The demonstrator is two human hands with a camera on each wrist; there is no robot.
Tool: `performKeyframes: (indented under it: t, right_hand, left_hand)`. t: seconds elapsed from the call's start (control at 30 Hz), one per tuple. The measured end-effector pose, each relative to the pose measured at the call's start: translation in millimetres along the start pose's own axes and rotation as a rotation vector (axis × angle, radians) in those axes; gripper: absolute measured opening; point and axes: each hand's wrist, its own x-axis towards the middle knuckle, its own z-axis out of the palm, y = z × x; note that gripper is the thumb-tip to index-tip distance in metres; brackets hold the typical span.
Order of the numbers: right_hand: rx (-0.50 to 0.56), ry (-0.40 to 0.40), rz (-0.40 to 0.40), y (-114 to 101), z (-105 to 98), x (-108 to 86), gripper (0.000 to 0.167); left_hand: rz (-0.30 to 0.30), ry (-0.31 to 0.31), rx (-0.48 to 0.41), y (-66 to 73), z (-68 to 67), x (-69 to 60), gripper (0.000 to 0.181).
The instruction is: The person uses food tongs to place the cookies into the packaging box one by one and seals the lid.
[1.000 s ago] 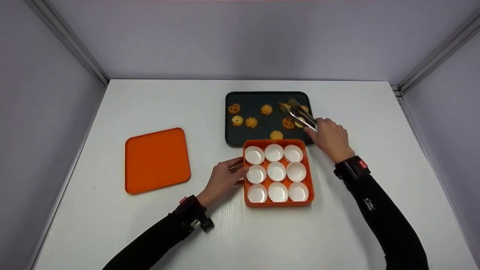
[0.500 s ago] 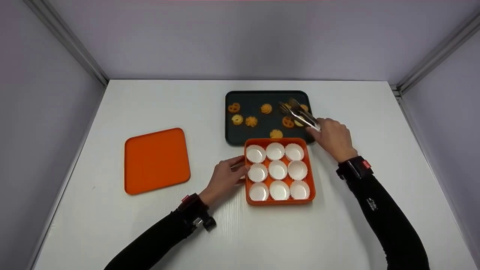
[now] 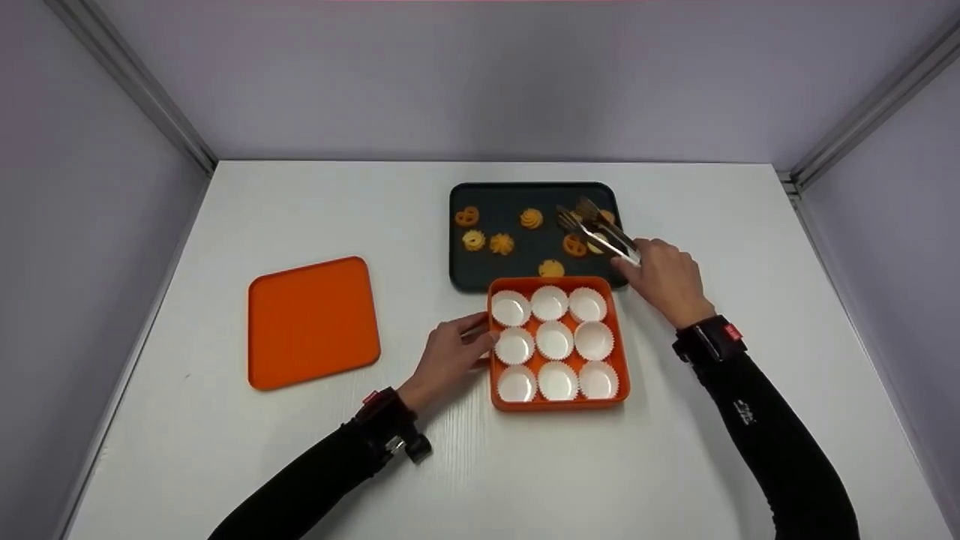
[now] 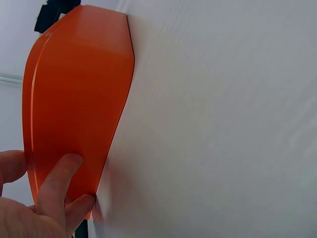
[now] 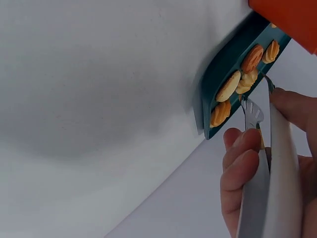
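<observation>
An orange box (image 3: pixel 559 406) holds rows of white paper cups (image 3: pixel 554 340). My left hand (image 3: pixel 447 358) grips the box's left wall; in the left wrist view the fingers (image 4: pixel 58 186) press the outside and the thumb is at the rim. Metal tongs (image 3: pixel 611 244) are in my right hand (image 3: pixel 664 279), pinched between thumb and fingers. Their spread fork-like tips reach over the right part of a dark tray (image 3: pixel 499 196), around a cookie (image 5: pixel 246 82). Whether the tips touch it I cannot tell. Several cookies and pretzel-shaped pieces (image 3: pixel 574 245) lie on the tray.
A flat orange lid (image 3: pixel 313 324) lies on the white table (image 3: pixel 330 210) to the left. The box stands against or over the tray's front edge. Grey walls (image 3: pixel 495 82) enclose the table at the back and sides.
The box and my left hand have shifted very slightly away from me. My right hand and the tongs have moved slightly to the right; the tips stay over the same cookies.
</observation>
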Motion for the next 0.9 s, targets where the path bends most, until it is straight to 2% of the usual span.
performKeyframes:
  t: [0.3, 0.57, 0.9]
  right_hand:
    - [0.005, -0.044, 0.035, 4, 6, 2.4, 0.054]
    - [0.067, -0.038, 0.012, 10, 10, 4.8, 0.053]
    - [0.060, 0.009, -0.018, 12, 7, 1.9, 0.049]
  left_hand:
    - [0.001, -0.006, -0.019, -3.2, 0.5, 1.3, 0.054]
    - [-0.010, 0.001, -0.023, -3.0, 0.0, 0.9, 0.054]
    - [-0.006, -0.003, -0.023, -2.2, -0.3, 1.7, 0.053]
